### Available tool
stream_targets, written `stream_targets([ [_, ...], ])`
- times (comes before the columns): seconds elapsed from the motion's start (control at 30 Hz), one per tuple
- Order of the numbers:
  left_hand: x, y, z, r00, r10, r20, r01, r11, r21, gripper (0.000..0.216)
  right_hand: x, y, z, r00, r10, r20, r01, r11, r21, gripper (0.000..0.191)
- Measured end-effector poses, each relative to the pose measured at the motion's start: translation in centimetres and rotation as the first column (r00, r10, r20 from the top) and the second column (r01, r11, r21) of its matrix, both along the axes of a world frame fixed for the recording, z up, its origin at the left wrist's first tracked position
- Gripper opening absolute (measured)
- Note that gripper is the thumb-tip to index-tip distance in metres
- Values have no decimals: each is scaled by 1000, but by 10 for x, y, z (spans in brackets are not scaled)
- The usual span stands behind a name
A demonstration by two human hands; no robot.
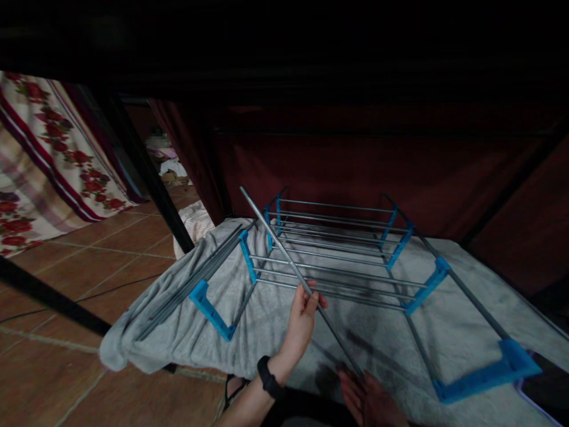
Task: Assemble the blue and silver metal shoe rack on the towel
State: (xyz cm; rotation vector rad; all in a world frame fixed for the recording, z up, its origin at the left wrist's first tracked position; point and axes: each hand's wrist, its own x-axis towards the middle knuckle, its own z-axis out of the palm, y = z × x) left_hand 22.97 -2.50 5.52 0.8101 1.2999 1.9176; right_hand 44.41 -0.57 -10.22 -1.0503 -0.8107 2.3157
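A long thin grey metal tube (pixel 284 254) slants across the middle of the view, its far end raised. My left hand (pixel 306 308), with a black band on the wrist, is closed around the tube near its middle. Lower down, in shadow, my right hand (pixel 367 394) is wrapped around the tube's near end. Beyond and below the tube stands a partly assembled rack (pixel 338 273) of grey rods joined by blue plastic brackets. One blue bracket (pixel 208 311) at its left side and another blue bracket (pixel 486 370) at its right front have no crossbars between them.
Several loose grey tubes (pixel 191 281) lie together along the left side of the grey blanket (pixel 275 350). Black posts (pixel 146 172) of the bed frame rise at the left, and a dark frame hangs overhead. Tiled floor (pixel 111 249) and a floral cloth (pixel 80 154) are at left.
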Motion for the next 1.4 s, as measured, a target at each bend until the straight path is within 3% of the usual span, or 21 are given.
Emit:
stream_targets([
  [0.1,-18,0,21,990,22,-140,-17,999,36,33,-14,-9,17,984,155,-86,-170,963,-211,31],
  [0.17,-29,-2,37,980,10,-199,1,999,55,34,-20,-12,24,981,164,-100,-187,936,-298,27],
  [0.27,-39,-7,59,965,12,-262,1,999,49,37,-21,-9,28,989,131,-66,-145,940,-310,23],
  [0.37,-45,-10,66,926,26,-377,-24,1000,10,37,-15,1,27,998,45,-42,-55,960,-274,28],
  [0.47,-49,-9,53,841,0,-540,-21,999,-34,30,-7,12,28,998,-52,-42,43,979,-200,38],
  [0.6,-51,-5,17,676,-36,-736,-12,998,-60,24,-1,22,40,984,-174,-43,169,980,-108,49],
  [0.77,-49,-3,-25,361,-164,-918,-53,979,-196,36,-4,30,68,946,-324,20,324,946,16,44],
  [0.87,-50,-4,-46,165,-317,-934,-99,937,-336,47,-5,36,77,919,-392,-29,393,917,66,41],
  [0.93,-52,-5,-58,78,-391,-917,-107,911,-397,52,-4,39,77,900,-430,-75,435,897,73,38],
  [1.13,-50,-9,-82,11,-471,-882,-59,881,-470,54,1,46,65,864,-476,-162,490,870,59,30],
  [1.4,-59,-14,-80,29,-522,-853,-97,848,-522,44,9,55,36,836,-531,-136,541,840,45,23],
])
